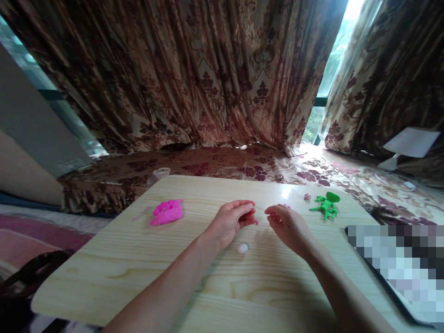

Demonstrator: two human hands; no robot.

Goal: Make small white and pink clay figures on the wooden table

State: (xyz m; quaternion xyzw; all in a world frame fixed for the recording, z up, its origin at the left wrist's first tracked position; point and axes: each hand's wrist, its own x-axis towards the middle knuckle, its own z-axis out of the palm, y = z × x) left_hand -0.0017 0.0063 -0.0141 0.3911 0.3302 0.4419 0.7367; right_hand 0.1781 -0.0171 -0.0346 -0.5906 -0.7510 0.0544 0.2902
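Over the middle of the table, my left hand (236, 219) is closed, thumb pressed to its bent fingers. A tiny pink piece (257, 223) shows just beside its fingertips; whether it is held or lies on the wood I cannot tell. My right hand (286, 226) is a short gap away, fingers curled together, their contents hidden. Another pink bit (287, 206) shows just behind it. Below and between the hands lies a small rounded white lump (243, 248). To the left rests a bright pink, clay-like mass (167, 212).
A green many-limbed figure (326, 208) with an oval green piece (333, 197) and a small pinkish lump (307, 196) sit at the table's (138, 277) back right. A dark-edged, pixelated flat object (367, 254) lies at right. Behind are patterned curtains (208, 69) and a white lamp (412, 141).
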